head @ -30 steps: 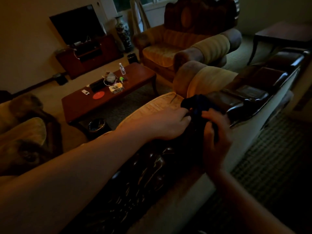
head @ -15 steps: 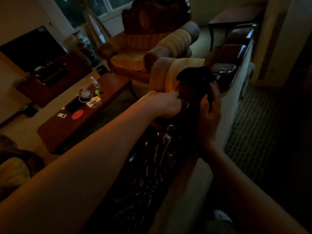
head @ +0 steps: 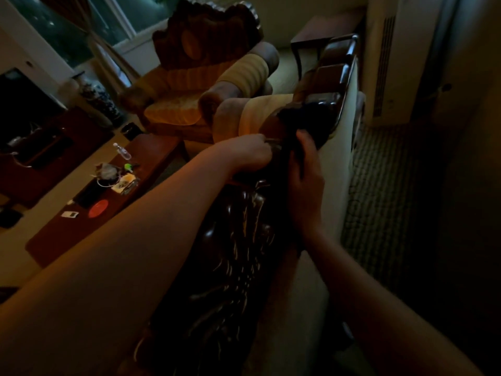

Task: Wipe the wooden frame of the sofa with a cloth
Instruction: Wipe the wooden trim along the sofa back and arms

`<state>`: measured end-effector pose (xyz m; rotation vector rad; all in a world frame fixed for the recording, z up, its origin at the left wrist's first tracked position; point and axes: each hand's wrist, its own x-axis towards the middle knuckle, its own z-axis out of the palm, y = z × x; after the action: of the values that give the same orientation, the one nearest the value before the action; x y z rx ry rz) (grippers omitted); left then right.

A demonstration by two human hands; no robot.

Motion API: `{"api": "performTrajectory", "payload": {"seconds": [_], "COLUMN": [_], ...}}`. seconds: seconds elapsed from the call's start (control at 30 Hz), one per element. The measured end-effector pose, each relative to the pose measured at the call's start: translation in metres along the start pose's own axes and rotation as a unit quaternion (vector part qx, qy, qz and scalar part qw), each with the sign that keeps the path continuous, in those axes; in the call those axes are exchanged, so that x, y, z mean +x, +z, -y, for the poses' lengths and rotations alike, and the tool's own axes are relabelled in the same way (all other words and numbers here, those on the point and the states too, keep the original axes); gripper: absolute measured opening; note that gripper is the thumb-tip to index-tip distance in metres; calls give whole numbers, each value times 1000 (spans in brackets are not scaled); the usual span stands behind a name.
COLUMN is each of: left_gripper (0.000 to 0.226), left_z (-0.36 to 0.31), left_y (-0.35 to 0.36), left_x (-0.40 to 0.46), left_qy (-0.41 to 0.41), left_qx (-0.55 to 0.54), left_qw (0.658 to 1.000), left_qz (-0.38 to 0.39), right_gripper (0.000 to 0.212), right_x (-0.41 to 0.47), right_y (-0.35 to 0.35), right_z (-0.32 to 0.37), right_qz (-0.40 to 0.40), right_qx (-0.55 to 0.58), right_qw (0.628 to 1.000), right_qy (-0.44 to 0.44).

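Observation:
The sofa's dark carved wooden frame (head: pixel 235 248) runs from the bottom centre up toward the right along the top of the backrest. A dark cloth (head: pixel 291 123) is bunched on the frame's top edge and is hard to tell from the wood in the dim light. My left hand (head: pixel 246 154) reaches across the frame, its fingers curled at the cloth's left side. On the right side, my right hand (head: pixel 305 175) grips the cloth against the frame, thumb up.
A yellow armchair (head: pixel 189 99) stands beyond the sofa arm. To the left is a wooden coffee table (head: pixel 151 158) holding a bottle, a red disc and small items. A dark side table (head: pixel 320 33) stands at the back, and patterned carpet (head: pixel 379 185) lies behind the sofa.
The view has swung and moved closer along the frame. Both hands with the cloth have shifted further up the frame toward the sofa's far end.

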<state>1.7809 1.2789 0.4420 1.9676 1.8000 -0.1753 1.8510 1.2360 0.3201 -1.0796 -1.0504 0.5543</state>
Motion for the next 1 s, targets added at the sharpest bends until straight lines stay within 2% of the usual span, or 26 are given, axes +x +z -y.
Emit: {"api": "performTrajectory", "payload": {"seconds": [0.1, 0.2, 0.23, 0.37, 0.47, 0.6, 0.8, 0.93, 1.0], "left_gripper": [33, 31, 31, 36, 29, 27, 29, 45, 32], "left_z": [1, 2, 2, 1, 3, 6, 7, 21, 31], "left_y": [0, 4, 3, 0, 0, 1, -3, -20, -30], "left_x": [2, 2, 2, 1, 4, 6, 5, -2, -9], "left_qy": [-2, -9, -8, 3, 0, -12, -17, -114, -142], "left_qx": [-2, -29, -31, 4, -11, -44, -53, 43, 51], "left_qw": [1000, 999, 999, 1000, 1000, 999, 998, 988, 981], "left_qz": [6, 15, 15, 0, 12, 22, 10, -98, -122], "right_gripper": [43, 43, 43, 42, 43, 52, 38, 25, 24], "right_x": [-70, -46, -23, 58, 24, -71, 25, 65, 54], "right_y": [3, -2, -2, -2, -2, 6, -1, -12, -19], "right_z": [-3, -11, -14, -24, -21, 4, 0, 3, 19], "right_qz": [9, 31, 26, -37, -52, -18, 63, 151, 211], "right_qx": [7, 19, 33, 76, 85, 75, -24, -39, -8], "right_qw": [1000, 999, 999, 981, 973, 991, 998, 987, 977], "right_qy": [-15, -18, 2, 173, 208, 106, -1, 44, 30]}}
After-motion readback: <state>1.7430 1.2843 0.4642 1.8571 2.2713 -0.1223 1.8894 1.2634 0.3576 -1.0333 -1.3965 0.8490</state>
